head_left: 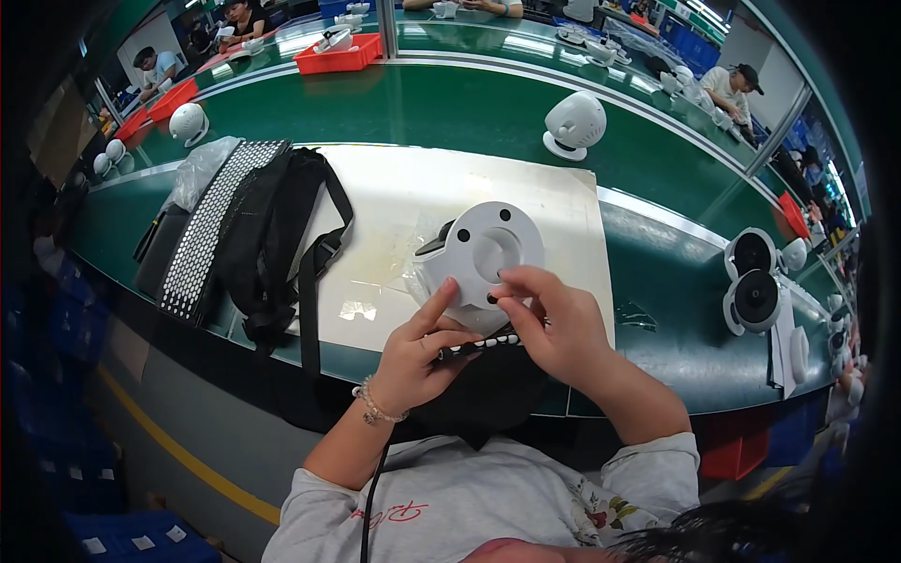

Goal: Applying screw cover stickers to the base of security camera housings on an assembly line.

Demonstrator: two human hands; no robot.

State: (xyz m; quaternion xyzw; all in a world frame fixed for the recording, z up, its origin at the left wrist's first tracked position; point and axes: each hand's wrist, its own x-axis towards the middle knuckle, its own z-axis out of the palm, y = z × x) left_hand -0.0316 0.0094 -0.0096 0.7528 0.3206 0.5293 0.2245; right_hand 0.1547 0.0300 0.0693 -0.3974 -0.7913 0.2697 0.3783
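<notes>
A white round-based device (pixel 516 225) sits tilted before me, its base turned up, a shallow round recess in its middle. Two small black round pads (pixel 505 215) are on its far rim. My right hand (pixel 568 328) is closed in a pinch at the near rim, with a small black foot pad (pixel 492 298) at its fingertips. My left hand (pixel 422 347) lays its index finger on the base's left edge. Its other fingers are closed round a black strip with white dots (pixel 479 346), partly hidden by the hand. Clear plastic film (pixel 411 281) shows beside the device.
The device is over a white board (pixel 394 197) on a green worktable (pixel 422 103). At left lie a black bag with straps (pixel 272 225) and a dotted sheet (pixel 211 225). White fans (pixel 575 124) stand around, two more (pixel 754 281) at right. Other people work beyond.
</notes>
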